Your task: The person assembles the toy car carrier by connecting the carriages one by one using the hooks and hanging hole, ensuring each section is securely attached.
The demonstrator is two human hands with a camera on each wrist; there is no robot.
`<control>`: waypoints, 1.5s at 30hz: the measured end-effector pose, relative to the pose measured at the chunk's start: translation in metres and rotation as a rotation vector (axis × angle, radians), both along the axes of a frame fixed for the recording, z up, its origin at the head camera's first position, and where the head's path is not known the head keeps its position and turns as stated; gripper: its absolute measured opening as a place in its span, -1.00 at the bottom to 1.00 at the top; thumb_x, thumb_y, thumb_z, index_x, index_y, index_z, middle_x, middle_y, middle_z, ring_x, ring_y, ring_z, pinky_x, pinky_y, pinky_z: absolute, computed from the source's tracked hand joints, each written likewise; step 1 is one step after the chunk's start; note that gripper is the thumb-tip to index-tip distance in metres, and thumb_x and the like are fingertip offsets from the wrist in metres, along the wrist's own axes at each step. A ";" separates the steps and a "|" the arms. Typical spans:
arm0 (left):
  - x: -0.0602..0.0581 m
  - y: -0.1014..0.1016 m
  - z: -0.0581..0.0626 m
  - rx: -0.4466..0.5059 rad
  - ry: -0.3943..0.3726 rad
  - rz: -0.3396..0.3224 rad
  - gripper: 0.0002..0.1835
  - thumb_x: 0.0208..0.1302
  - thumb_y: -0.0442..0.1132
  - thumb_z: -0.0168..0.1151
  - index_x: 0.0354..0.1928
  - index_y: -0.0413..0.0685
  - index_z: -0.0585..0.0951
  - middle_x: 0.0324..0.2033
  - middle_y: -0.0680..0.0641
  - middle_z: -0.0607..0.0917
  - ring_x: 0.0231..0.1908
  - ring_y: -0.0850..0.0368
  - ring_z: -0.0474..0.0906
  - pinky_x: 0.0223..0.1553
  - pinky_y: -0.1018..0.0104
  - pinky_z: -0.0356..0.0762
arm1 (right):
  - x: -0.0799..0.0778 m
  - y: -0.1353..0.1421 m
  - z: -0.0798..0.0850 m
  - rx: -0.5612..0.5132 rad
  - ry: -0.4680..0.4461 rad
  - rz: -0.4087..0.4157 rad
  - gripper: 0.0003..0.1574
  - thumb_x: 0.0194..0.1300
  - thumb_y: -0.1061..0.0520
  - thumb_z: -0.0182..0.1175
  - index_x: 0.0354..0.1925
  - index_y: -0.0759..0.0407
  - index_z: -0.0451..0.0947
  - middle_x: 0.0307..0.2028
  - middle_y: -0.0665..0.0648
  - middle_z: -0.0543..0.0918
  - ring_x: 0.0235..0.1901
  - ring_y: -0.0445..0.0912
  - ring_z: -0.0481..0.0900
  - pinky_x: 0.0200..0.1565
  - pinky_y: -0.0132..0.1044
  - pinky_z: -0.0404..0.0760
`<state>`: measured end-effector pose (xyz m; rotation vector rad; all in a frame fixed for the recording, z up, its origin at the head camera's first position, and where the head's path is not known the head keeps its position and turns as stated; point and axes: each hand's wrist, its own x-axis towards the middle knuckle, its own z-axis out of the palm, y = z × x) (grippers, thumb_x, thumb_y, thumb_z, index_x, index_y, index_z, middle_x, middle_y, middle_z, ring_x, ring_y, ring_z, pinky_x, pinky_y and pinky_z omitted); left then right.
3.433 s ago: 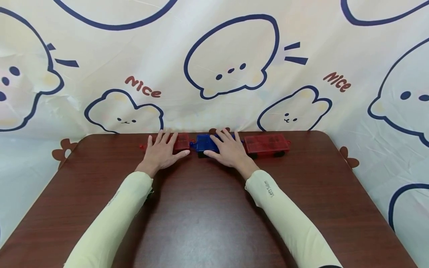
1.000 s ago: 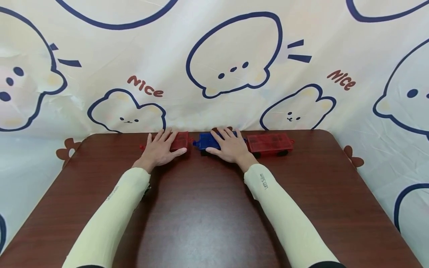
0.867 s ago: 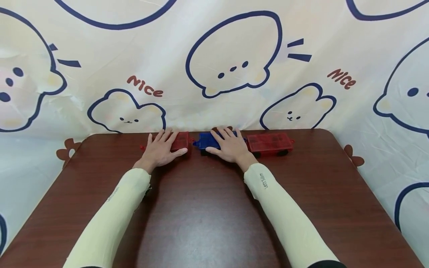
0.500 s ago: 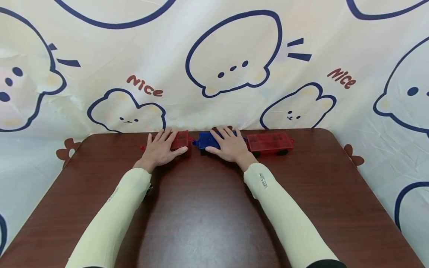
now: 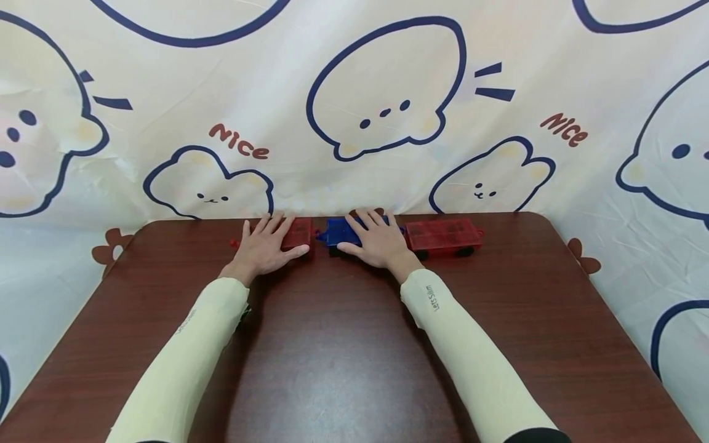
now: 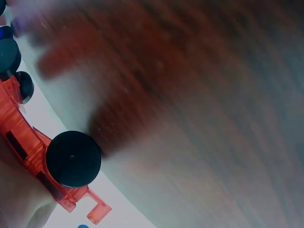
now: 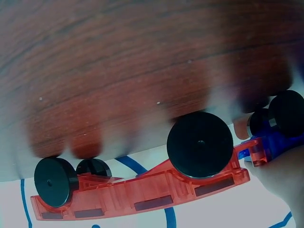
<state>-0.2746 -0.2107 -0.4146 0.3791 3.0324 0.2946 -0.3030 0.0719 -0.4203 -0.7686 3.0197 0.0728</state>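
Across the far edge of the table stand three see-through toy train cars with black wheels. My left hand (image 5: 260, 251) rests on the left red car (image 5: 300, 232), fingers spread and straight, covering much of it. My right hand (image 5: 381, 241) lies flat over the blue car (image 5: 338, 232), its fingers also spread. To the right stands another red car (image 5: 443, 235), its hook (image 7: 255, 151) overlapping the blue car's end in the right wrist view. Only a narrow gap with small couplings separates the blue car from the left red one. The left red car's free hook (image 6: 99, 209) sticks out, touched by nothing.
A dark brown wooden table (image 5: 310, 363) extends toward me beneath both forearms. Right behind the train cars hangs a pale cloth (image 5: 354, 178) with blue cartoon outlines, and it continues along both sides of the table.
Within the last half second, my right hand, the blue car and the right red car have shifted slightly left, narrowing the gap to the left red car. My left hand stays in place.
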 end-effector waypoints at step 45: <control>0.000 0.003 0.000 -0.055 -0.021 0.009 0.15 0.21 0.64 -0.17 0.63 0.04 -0.01 0.58 -0.30 -0.04 0.54 -0.37 -0.29 0.39 -0.42 -0.54 | -0.002 -0.002 -0.001 0.004 0.020 0.002 0.12 0.34 -0.70 -0.44 0.64 -0.20 -0.11 0.60 0.07 0.00 0.56 0.07 -0.07 0.47 0.26 -0.14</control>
